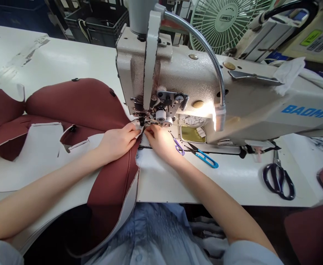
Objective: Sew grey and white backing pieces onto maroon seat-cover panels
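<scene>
A large dark red cover piece (78,97) with white backing lies over the table's left side and hangs down toward my lap. Its edge runs up to the needle area of a sewing machine (183,73). Just left of the needle, my left hand (121,141) is closed on the cover's edge, fingers pinched near the presser foot. My right hand (160,141) sits right of the needle, thumb and fingers pinched together at the same edge. What lies between those fingertips is too small to make out.
Blue thread snips (204,156) and purple snips (178,145) lie right of my right hand. Black-handled scissors (279,178) rest farther right. A small metal tray (191,134) is set by the machine bed under a lit lamp (219,116). Behind stand a green fan (224,22) and a dark crate (100,27).
</scene>
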Demonstrator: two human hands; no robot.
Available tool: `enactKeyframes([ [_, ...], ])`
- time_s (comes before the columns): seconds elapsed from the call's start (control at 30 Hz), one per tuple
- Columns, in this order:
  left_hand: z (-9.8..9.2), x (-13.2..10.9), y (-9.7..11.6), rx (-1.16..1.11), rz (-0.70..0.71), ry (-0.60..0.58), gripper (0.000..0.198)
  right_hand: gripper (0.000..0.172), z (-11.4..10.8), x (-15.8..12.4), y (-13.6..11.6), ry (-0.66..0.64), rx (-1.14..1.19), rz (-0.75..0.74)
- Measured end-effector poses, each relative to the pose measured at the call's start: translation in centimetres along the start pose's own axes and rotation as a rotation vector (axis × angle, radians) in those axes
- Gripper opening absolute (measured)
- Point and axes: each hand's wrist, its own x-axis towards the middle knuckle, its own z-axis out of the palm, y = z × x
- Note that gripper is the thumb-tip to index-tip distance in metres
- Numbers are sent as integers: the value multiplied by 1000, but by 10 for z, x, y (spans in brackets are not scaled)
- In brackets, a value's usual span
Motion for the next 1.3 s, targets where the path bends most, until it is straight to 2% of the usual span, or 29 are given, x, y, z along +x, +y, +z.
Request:
enactKeyframes([
  [0.17,1,-1,2,5,15,-10,30,20,14,-34,2,88,-221,-455],
  [0.27,0,0,4,17,15,-34,26,22,25,-40,0,128,-344,-587],
  [0.43,-4,3,7,51,22,-76,26,27,27,-36,-1,90,-416,-663],
  [0.6,-5,10,9,83,22,-94,26,23,25,-31,4,69,-454,-690],
  [0.8,0,19,7,-65,-31,-3,24,28,31,-23,10,159,-452,-672],
  [0.93,-7,22,7,-83,-12,-9,23,27,29,-24,9,157,-418,-624],
  [1.0,-15,21,10,-88,7,-12,23,27,27,-30,7,140,-379,-634],
  [1.13,-27,14,19,-28,18,-68,27,22,23,-45,4,86,-325,-746],
  [1.3,-22,16,23,71,35,-36,25,19,19,-42,6,6,-376,-739],
])
